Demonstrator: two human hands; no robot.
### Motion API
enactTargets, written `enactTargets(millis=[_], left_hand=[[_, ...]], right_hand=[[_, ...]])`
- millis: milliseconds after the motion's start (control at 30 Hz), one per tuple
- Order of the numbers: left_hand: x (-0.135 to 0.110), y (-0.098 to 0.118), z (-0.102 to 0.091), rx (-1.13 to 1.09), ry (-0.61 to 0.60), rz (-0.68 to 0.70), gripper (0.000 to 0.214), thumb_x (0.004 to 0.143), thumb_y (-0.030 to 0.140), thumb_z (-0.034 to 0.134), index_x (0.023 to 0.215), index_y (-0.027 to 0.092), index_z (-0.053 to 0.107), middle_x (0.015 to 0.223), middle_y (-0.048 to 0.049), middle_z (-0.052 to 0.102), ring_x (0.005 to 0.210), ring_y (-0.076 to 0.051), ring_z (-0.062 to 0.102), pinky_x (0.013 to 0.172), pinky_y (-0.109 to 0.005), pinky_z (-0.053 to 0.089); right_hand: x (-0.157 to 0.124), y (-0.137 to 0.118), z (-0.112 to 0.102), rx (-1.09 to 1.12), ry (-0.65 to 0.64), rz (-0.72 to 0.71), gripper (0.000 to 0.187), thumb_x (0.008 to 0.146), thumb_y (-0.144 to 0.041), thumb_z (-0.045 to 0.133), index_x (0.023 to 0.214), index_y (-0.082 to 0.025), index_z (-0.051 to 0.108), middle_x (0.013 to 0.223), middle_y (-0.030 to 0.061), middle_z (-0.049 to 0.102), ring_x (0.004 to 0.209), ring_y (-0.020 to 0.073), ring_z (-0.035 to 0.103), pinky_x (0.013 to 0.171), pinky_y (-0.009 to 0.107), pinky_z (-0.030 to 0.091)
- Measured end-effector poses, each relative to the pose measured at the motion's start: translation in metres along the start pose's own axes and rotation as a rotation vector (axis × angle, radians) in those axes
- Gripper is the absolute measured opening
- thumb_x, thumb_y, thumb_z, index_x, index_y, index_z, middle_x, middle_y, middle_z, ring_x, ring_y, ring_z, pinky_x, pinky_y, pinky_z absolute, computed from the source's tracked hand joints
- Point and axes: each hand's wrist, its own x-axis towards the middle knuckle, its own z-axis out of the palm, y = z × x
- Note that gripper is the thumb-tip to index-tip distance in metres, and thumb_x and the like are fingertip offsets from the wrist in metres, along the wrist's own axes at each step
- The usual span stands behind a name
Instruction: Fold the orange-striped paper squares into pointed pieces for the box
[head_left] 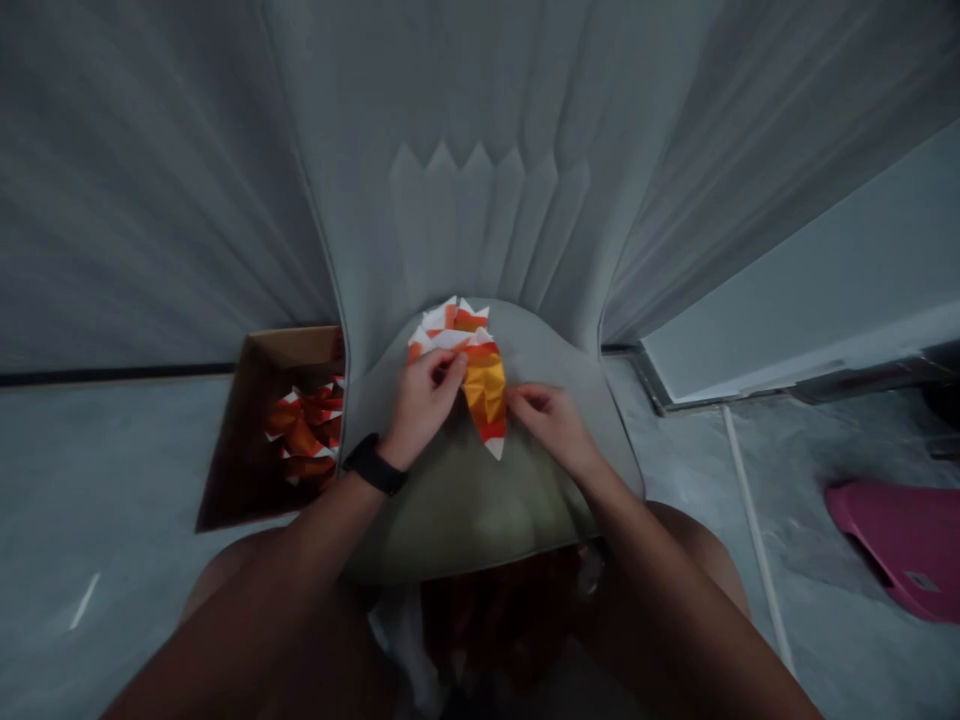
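An orange and yellow folded paper piece (486, 385) with a white pointed tip stands out over a grey chair seat (570, 370). My left hand (426, 405), a black band on its wrist, pinches the paper's left edge between thumb and fingers. On the opposite side, the closed fingertips of my right hand (551, 418) grip its right edge. Just beyond my left hand lie more crumpled white and orange paper pieces (450, 320) on the seat. Whether they join the held piece I cannot tell.
A cardboard box (225, 470) on the floor at the left holds several similar orange and white pieces (307, 430). The tall chair back (487, 230) rises ahead, with grey curtains (150, 200) behind. A pink plastic object (911, 545) lies at the right. Dark red-orange material shows below the seat.
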Motion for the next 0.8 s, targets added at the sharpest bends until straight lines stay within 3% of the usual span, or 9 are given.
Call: enactTargets(millis=[167, 333, 467, 633, 800], left_hand=[[-0.005, 0.0, 0.004, 0.071, -0.094, -0.041, 0.037, 0.093, 0.052, 0.056, 0.088, 0.018, 0.069, 0.07, -0.0012, 0.066, 0.06, -0.013, 0.058, 0.055, -0.025, 0.042], [-0.015, 0.001, 0.01, 0.112, -0.296, -0.039, 0.032, 0.092, 0.046, 0.058, 0.086, 0.018, 0.07, 0.07, -0.0001, 0.066, 0.063, -0.014, 0.057, 0.055, -0.025, 0.04], [-0.016, 0.003, 0.011, 0.092, -0.342, 0.013, 0.021, 0.092, 0.035, 0.057, 0.085, 0.018, 0.068, 0.078, -0.0007, 0.069, 0.068, -0.014, 0.06, 0.061, -0.026, 0.044], [-0.009, 0.003, 0.003, 0.128, -0.374, 0.083, 0.02, 0.093, 0.034, 0.057, 0.088, 0.019, 0.069, 0.079, -0.0004, 0.069, 0.07, -0.015, 0.059, 0.063, -0.026, 0.044], [-0.009, 0.0, 0.002, 0.141, -0.324, 0.087, 0.023, 0.095, 0.036, 0.055, 0.088, 0.019, 0.068, 0.077, -0.0013, 0.067, 0.071, -0.016, 0.059, 0.063, -0.027, 0.043]], right_hand=[[0.004, 0.003, -0.005, -0.133, 0.144, -0.066, 0.032, 0.088, -0.043, 0.058, 0.08, -0.017, 0.074, 0.074, 0.0045, 0.073, 0.067, 0.0181, 0.063, 0.065, 0.029, 0.048], [0.002, -0.006, -0.009, -0.208, 0.278, -0.076, 0.034, 0.09, -0.043, 0.055, 0.082, -0.017, 0.075, 0.076, 0.0067, 0.075, 0.068, 0.0193, 0.065, 0.064, 0.029, 0.047], [0.002, -0.005, -0.01, -0.279, 0.272, -0.103, 0.033, 0.092, -0.041, 0.053, 0.084, -0.017, 0.075, 0.079, 0.0083, 0.075, 0.07, 0.0206, 0.066, 0.065, 0.029, 0.047], [0.008, 0.0, -0.018, -0.4, 0.21, -0.135, 0.036, 0.094, -0.043, 0.051, 0.085, -0.017, 0.075, 0.078, 0.0087, 0.075, 0.068, 0.021, 0.065, 0.063, 0.03, 0.045], [0.008, 0.005, -0.014, -0.254, 0.154, -0.114, 0.036, 0.093, -0.046, 0.054, 0.089, -0.018, 0.076, 0.082, 0.0073, 0.076, 0.072, 0.0209, 0.067, 0.068, 0.03, 0.049]])
